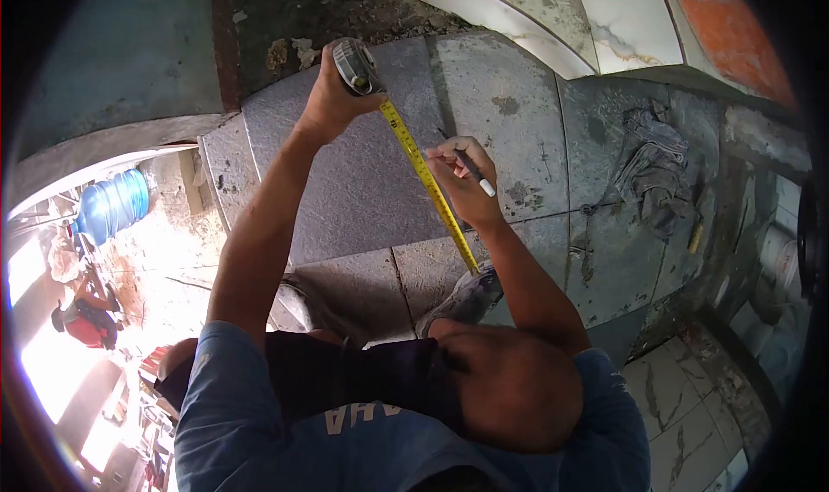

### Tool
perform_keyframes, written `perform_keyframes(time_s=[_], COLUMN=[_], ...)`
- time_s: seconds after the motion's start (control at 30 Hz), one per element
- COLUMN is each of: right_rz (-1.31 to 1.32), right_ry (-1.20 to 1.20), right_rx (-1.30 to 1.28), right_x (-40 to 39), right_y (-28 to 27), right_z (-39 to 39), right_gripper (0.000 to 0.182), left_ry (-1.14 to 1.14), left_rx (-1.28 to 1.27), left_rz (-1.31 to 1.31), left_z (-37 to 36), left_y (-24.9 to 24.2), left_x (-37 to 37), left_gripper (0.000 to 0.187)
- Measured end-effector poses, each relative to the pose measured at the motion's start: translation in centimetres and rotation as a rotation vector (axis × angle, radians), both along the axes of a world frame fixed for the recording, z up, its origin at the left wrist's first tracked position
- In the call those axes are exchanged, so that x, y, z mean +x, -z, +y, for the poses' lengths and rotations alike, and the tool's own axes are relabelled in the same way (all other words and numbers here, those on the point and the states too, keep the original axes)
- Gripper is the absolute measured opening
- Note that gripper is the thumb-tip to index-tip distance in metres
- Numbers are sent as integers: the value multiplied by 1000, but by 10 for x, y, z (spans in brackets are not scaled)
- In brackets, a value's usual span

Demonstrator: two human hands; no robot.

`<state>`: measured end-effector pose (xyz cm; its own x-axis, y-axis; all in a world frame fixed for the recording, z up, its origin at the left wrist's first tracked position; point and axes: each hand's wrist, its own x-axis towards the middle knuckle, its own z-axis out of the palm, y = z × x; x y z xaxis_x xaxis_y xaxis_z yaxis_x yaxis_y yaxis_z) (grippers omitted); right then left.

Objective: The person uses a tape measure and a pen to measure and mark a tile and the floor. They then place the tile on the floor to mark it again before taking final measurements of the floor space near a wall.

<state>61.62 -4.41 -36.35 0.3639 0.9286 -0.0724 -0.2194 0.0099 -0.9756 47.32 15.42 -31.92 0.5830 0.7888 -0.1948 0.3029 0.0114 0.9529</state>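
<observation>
My left hand (332, 104) is wrapped round the case of a tape measure (352, 65). Its yellow blade (423, 173) runs out across a dark grey floor tile (345, 181) and ends by my shoe (471, 298). Beside the blade, my right hand (466, 177) grips a dark pen (471, 166) with a white end. The pen's thin tip points up and away from me, and the fingers are close to the blade.
A crumpled grey cloth (656, 164) lies on the tiles to the right. White marbled slabs (630, 22) and rubble (345, 9) are at the far side. A blue water jug (112, 205) and a person in red (86, 319) are at the left, in bright light.
</observation>
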Motion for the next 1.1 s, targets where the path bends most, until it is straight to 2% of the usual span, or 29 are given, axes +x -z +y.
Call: perform_keyframes(time_s=[0.1,0.17,0.3,0.47,0.5,0.6,0.7,0.77,0.83,1.0,1.1], right_rz=[-59,-191,-307,-429,-429,-217,-201,-169,-377,-349,-331], right_ry=[-30,-28,-1,-20,-21,119,193,166,17,-14,7], right_rx=[-19,-46,-65,-154,-153,-111,-80,-59,-115,-162,-203], right_x=[-7,-10,-16,-19,-20,-19,-10,-7,-9,-21,-21], right_y=[-13,-24,-35,-40,-39,-32,-32,-36,-49,-41,-37], right_z=[0,2,4,-1,-1,2,0,-3,-7,-13,-16], right_gripper=[13,11,11,7,7,6,7,9,11,9,7], left_ry=[-4,-1,5,-21,-18,-32,-41,-49,-59,-47,-67], left_rx=[1,85,-7,12,44,15,-8,-23,-37,92,75], left_rz=[1,6,-26,-21,-23,-1,-13,-5,2,16,78], left_z=[-7,-11,-18,-25,-27,-31,-32,-34,-35,-41,-46], left_y=[-9,-10,-20,-25,-24,-22,-23,-27,-25,-14,-14], left_x=[-4,-7,-10,-12,-12,-14,-14,-14,-12,-12,-12], left_gripper=[75,76,81,76,76,74,72,72,72,80,84])
